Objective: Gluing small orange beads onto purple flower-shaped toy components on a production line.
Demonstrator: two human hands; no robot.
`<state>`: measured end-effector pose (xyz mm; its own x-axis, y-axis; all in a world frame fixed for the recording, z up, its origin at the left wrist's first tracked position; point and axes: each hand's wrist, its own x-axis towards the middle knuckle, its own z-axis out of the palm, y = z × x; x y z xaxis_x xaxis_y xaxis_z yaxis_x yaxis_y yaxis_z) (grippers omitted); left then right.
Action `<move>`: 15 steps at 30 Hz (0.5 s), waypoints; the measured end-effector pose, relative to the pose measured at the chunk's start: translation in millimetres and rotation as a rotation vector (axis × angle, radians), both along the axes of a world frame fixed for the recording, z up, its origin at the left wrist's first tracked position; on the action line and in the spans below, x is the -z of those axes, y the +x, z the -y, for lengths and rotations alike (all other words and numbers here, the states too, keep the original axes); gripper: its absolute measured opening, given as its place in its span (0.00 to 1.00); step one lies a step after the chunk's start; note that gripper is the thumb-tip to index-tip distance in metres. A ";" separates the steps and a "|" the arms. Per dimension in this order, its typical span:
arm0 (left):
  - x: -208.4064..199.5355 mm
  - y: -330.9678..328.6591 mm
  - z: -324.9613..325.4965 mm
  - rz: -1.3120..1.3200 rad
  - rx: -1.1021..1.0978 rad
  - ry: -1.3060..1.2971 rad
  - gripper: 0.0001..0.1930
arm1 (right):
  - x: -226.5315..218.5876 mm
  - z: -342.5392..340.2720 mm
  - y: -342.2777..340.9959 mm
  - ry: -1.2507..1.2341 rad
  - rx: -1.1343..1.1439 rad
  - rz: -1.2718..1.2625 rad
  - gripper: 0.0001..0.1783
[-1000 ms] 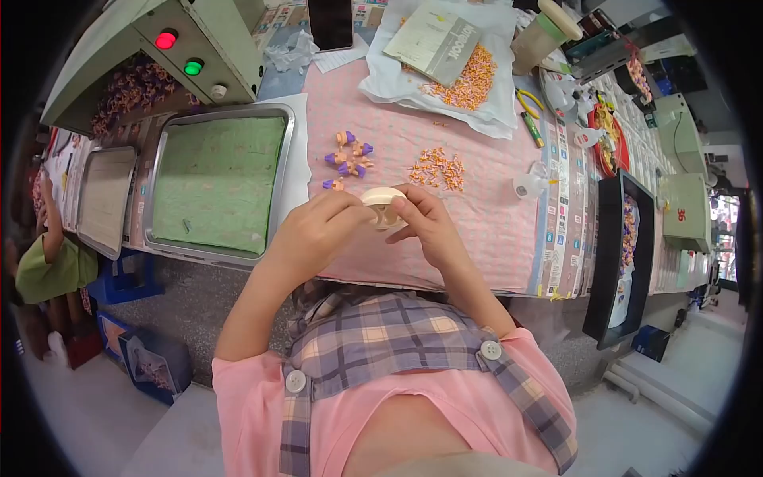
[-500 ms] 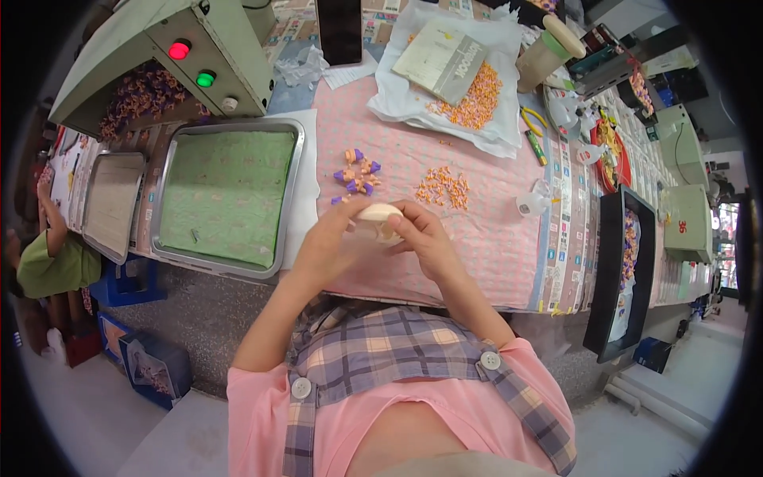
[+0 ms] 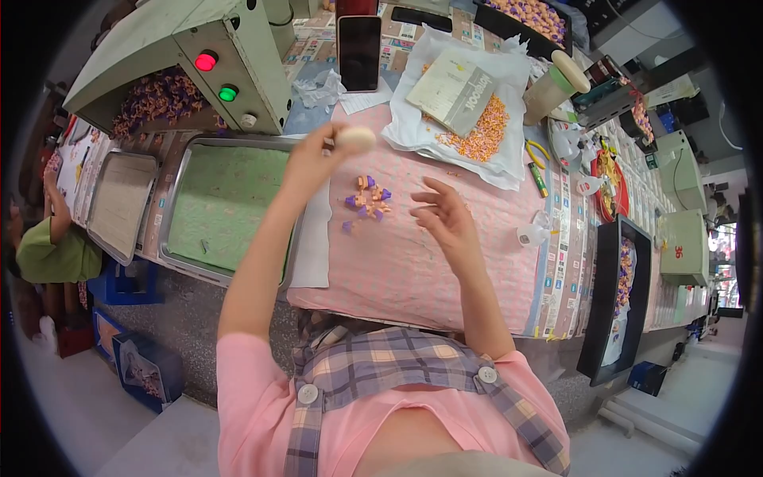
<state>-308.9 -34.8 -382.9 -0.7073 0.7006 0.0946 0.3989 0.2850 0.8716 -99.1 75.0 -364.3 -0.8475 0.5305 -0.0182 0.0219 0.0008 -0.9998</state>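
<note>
My left hand [image 3: 322, 159] is closed around a cream round-topped object [image 3: 354, 139], raised over the cloth near an upright dark phone [image 3: 359, 54]. The fingers hide the object's underside. My right hand [image 3: 447, 216] hovers over the pink patterned cloth [image 3: 397, 274], fingers apart and nothing visible in them. Between the hands lies a small cluster of purple and peach toy-like pieces [image 3: 369, 199]. The right hand covers part of the cloth beside them.
A metal tray with green lining [image 3: 226, 195] stands at left, below a machine [image 3: 171, 60] with red and green lights. White paper [image 3: 397, 131] bears orange bits [image 3: 485, 135] and a flat box [image 3: 451, 91]. Pliers [image 3: 537, 154], a small bottle [image 3: 532, 233] and a black tray [image 3: 592, 318] are at right.
Both hands were together on the cream round-topped object; now the left has carried it up and away, and the right has let go and opened. The loose orange pile no longer shows. The view has shifted.
</note>
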 end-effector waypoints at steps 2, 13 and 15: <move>16.4 -42.1 -22.9 -0.061 -0.093 -0.050 0.20 | -1.1 -6.4 12.3 -0.031 0.008 -0.002 0.18; 54.8 -94.5 -77.9 -0.134 -0.199 -0.241 0.25 | 23.4 -8.2 106.7 -0.108 0.260 0.142 0.15; 58.1 -112.3 -56.7 -0.346 -0.250 -0.269 0.22 | 24.8 -19.3 118.5 -0.005 0.524 0.088 0.14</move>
